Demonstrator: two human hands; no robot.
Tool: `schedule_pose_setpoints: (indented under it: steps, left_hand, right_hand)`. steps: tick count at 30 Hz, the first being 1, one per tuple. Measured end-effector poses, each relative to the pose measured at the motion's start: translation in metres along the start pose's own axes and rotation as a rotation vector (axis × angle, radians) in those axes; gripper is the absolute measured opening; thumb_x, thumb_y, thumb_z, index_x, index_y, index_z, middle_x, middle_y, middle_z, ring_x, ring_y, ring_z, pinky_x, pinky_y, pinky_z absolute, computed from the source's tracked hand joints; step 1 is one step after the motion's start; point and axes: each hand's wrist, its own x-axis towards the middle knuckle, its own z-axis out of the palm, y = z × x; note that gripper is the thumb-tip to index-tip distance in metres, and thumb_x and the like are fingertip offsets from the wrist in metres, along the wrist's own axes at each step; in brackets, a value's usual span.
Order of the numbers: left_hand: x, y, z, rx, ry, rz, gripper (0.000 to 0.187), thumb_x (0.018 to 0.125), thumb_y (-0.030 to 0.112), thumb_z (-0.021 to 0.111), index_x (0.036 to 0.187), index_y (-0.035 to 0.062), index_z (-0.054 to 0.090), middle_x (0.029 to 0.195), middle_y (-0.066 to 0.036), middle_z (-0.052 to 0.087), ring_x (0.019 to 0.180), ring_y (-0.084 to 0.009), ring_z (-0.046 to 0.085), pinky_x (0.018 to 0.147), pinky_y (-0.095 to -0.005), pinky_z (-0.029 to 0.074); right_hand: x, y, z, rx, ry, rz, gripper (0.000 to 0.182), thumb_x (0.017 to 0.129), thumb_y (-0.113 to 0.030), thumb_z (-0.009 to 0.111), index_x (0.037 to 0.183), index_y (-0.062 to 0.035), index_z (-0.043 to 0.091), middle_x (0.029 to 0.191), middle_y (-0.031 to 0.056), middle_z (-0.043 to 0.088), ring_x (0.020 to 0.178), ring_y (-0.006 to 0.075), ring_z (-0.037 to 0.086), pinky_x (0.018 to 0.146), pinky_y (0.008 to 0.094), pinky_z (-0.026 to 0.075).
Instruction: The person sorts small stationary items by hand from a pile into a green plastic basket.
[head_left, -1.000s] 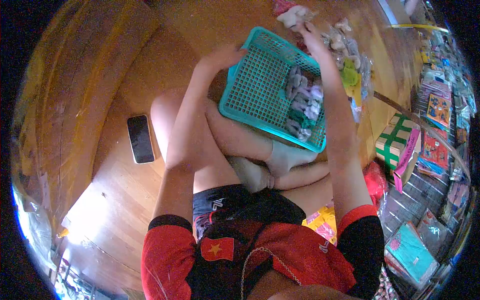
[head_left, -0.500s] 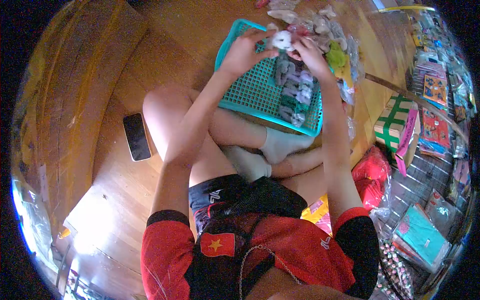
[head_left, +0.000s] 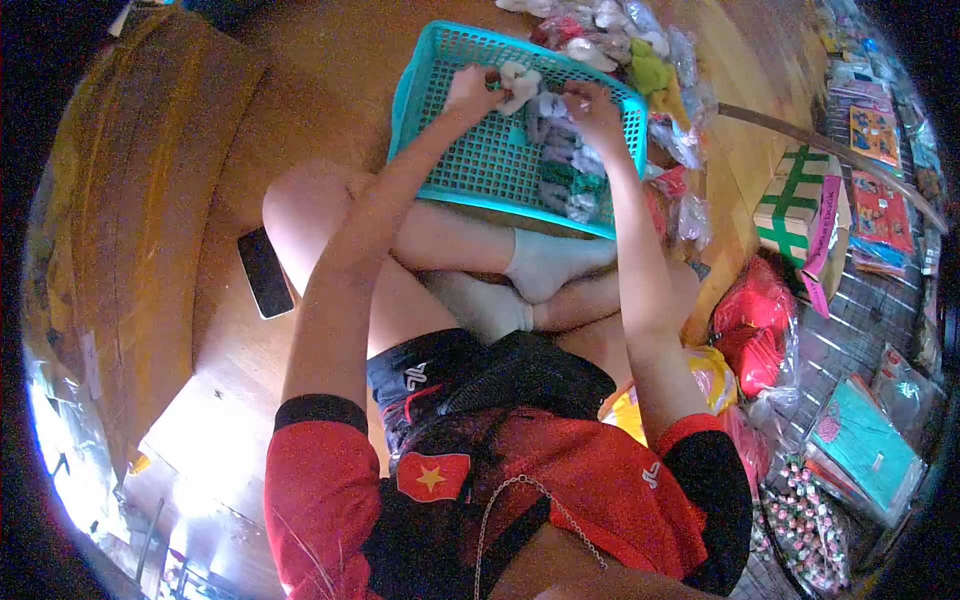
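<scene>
A teal plastic basket (head_left: 440, 130) rests on my crossed legs. Inside it lies a row of small fluffy scrunchies (head_left: 562, 165) in grey, lilac and green. My left hand (head_left: 470, 88) and my right hand (head_left: 592, 105) both reach into the basket's far end. Between them they hold a white fluffy scrunchie (head_left: 520, 85), just above the top of the row. My left fingers pinch its left side; my right fingers close near its right side.
A pile of bagged scrunchies (head_left: 620, 40) lies beyond the basket. A black phone (head_left: 264, 272) lies on the wooden floor at left. At right stand a green-striped box (head_left: 800, 215), red bags (head_left: 755, 325) and packaged goods (head_left: 860, 450).
Both hands have come down into the basket with the white scrunchie, which my right hand picked from the far pile a second ago. My view has tilted forward.
</scene>
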Motion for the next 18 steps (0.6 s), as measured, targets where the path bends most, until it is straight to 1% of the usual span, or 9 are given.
schedule_pose_setpoints:
  steps: [1,2,3,5,7,10,13,16,18]
  left_hand:
    - [0.001,0.001,0.009,0.032,0.071,0.048,0.037,0.059,0.021,0.07,0.087,-0.0004,0.059,0.078,-0.019,0.059,0.072,-0.0348,0.058,0.067,-0.0383,0.047]
    - [0.0,0.001,0.016,0.008,0.076,0.021,0.038,0.058,0.02,0.07,0.087,-0.0015,0.056,0.077,-0.019,0.059,0.071,-0.0354,0.058,0.066,-0.0386,0.048]
    - [-0.005,0.008,0.02,-0.016,0.081,-0.006,0.04,0.058,0.019,0.07,0.087,-0.0025,0.053,0.077,-0.019,0.059,0.071,-0.0359,0.058,0.066,-0.039,0.048]
    - [-0.006,0.001,0.035,-0.023,0.086,-0.002,0.044,0.058,0.016,0.069,0.09,-0.0034,0.046,0.075,-0.021,0.058,0.072,-0.0367,0.058,0.064,-0.04,0.048]
    - [-0.007,0.009,0.032,-0.007,0.106,-0.02,0.043,0.058,0.014,0.069,0.09,-0.0033,0.046,0.075,-0.022,0.058,0.073,-0.0371,0.058,0.065,-0.0408,0.048]
    - [-0.004,0.016,0.026,0.052,0.09,-0.066,0.042,0.058,0.013,0.069,0.09,-0.0036,0.046,0.076,-0.023,0.058,0.074,-0.0379,0.057,0.066,-0.0422,0.048]
    - [-0.001,0.017,0.026,0.095,0.024,-0.096,0.041,0.059,0.012,0.068,0.089,-0.0038,0.046,0.076,-0.023,0.058,0.076,-0.0387,0.057,0.066,-0.0435,0.048]
    - [0.007,0.006,0.04,0.135,-0.001,-0.078,0.04,0.06,0.012,0.068,0.09,-0.0033,0.046,0.075,-0.023,0.058,0.075,-0.0395,0.057,0.066,-0.0441,0.047]
    - [0.007,0.0,0.048,0.128,-0.003,-0.077,0.039,0.06,0.012,0.067,0.09,-0.0029,0.046,0.076,-0.023,0.058,0.075,-0.0398,0.056,0.066,-0.0444,0.047]
  right_hand:
    - [-0.008,-0.008,0.001,0.001,-0.028,0.048,0.036,0.079,-0.031,0.053,0.103,-0.0045,0.052,0.086,0.0148,0.06,0.077,0.0326,0.058,0.071,0.0401,0.045]
    - [-0.013,-0.013,0.004,0.002,-0.057,0.096,0.038,0.078,-0.031,0.055,0.106,-0.005,0.051,0.088,0.0146,0.06,0.078,0.0318,0.058,0.07,0.0401,0.046]
    - [-0.013,-0.008,0.01,0.123,-0.136,0.156,0.047,0.074,-0.031,0.06,0.113,-0.0065,0.046,0.096,0.0154,0.059,0.081,0.0291,0.059,0.072,0.0392,0.046]
    - [-0.017,0.003,0.021,0.074,-0.098,0.154,0.05,0.073,-0.032,0.061,0.114,-0.0069,0.045,0.097,0.0168,0.058,0.082,0.0287,0.059,0.074,0.0388,0.046]
    - [-0.02,0.002,0.026,0.076,-0.086,0.151,0.055,0.07,-0.033,0.064,0.114,-0.0059,0.044,0.097,0.0195,0.058,0.085,0.0303,0.058,0.076,0.0388,0.045]
    - [-0.02,-0.002,0.032,-0.01,-0.028,0.122,0.053,0.07,-0.031,0.064,0.111,-0.0038,0.045,0.095,0.0201,0.058,0.086,0.0338,0.057,0.076,0.0395,0.045]
    - [-0.019,-0.005,0.038,-0.059,0.048,0.078,0.049,0.068,-0.024,0.065,0.108,-0.0023,0.045,0.093,0.0213,0.057,0.086,0.0374,0.055,0.076,0.0407,0.044]
    - [-0.016,0.01,0.049,-0.14,0.132,-0.002,0.049,0.068,-0.027,0.064,0.107,-0.0026,0.047,0.088,0.0201,0.059,0.081,0.0368,0.056,0.07,0.0407,0.046]
    - [-0.015,0.013,0.051,-0.196,0.099,0.084,0.045,0.067,-0.024,0.064,0.104,-0.0025,0.048,0.086,0.0203,0.059,0.082,0.0368,0.056,0.072,0.0413,0.045]
